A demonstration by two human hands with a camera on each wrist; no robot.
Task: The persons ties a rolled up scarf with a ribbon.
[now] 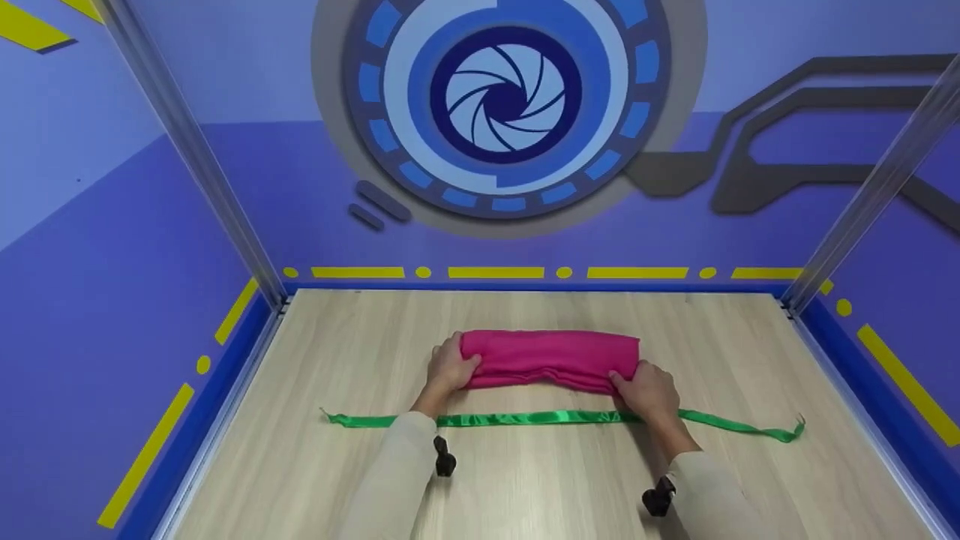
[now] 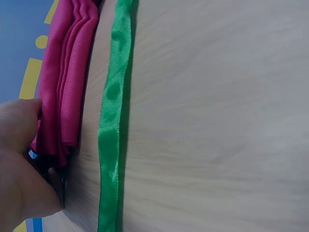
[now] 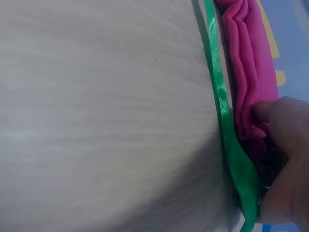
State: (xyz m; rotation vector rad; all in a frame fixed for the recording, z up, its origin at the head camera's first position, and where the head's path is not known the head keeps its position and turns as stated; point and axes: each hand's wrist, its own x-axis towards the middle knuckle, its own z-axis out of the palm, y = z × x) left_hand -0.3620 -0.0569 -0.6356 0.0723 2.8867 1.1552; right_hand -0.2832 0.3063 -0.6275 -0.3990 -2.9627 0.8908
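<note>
A folded pink cloth point(image 1: 551, 356) lies lengthwise across the table, its layered folds facing me. My left hand point(image 1: 452, 363) grips its left end, thumb on top and fingers beneath or behind, partly hidden. At the opposite end my right hand point(image 1: 649, 390) holds the cloth the same way, with the thumb over the upper layer. Just in front of the cloth a green satin ribbon point(image 1: 525, 418) stretches from left to right, passing under both forearms. In the right wrist view the ribbon point(image 3: 223, 99) runs close beside the cloth's folded edge point(image 3: 241, 72).
The pale wooden table point(image 1: 555, 487) is bounded by a blue patterned back wall point(image 1: 247, 180) and side walls. Clear upright posts point(image 1: 195, 142) stand at the back corners. A small black device point(image 1: 444, 457) sits on each wrist.
</note>
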